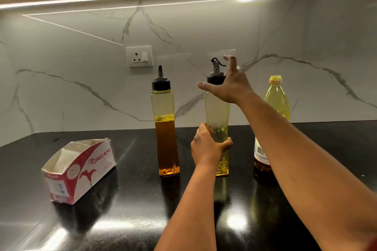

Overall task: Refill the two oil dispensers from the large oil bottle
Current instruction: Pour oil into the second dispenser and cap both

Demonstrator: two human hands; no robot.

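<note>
On the left of the glossy black surface (122,199), a torn cardboard box (79,171) in red and white is lying open, printed "ORIGAMI". Next to the right, the first dispenser (166,128) is standing upright: a tall square bottle of clear yellowish plastic with a black cap and a thin spout, holding amber oil up to about half. Your left hand (208,146) is gripping the lower part of the second dispenser (217,120), fingers curled round its waisted, nearly empty body; only a little yellow oil is showing at the bottom. Your right hand (230,85) is hovering at its black cap, fingers spread wide and holding nothing; it is covering part of the cap, so whether it is touching is hard to tell. Farthest right, the large oil bottle (276,98) of yellow plastic is standing near the marble wall, your right forearm hiding most of its label and middle.
</note>
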